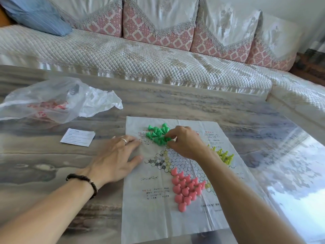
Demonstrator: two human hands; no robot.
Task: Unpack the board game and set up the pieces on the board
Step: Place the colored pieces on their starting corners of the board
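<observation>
Flat on the glossy marbled table [175,106] lies the creased paper game board [158,217]. Left hand [117,155] presses its edge, fingers straight and spread; right hand [184,141] pinches among cone-shaped green plastic pawns [156,133] at the board's far end.

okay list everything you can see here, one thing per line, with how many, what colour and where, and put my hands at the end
paper game board: one, white with printed circles, on the table's near middle
green pieces: a heap, count unclear, far end of the board
pink pieces: a cluster, count unclear, near part of the board
yellow-green pieces: a few, right side of the board, partly hidden
plastic bag: one, clear with red print, far left of the table
card: one, white, left of the board
table: one, grey marbled
sofa: one, pale quilted, behind the table
left hand: flat on the board's left edge
right hand: fingers pinching green pieces
</observation>
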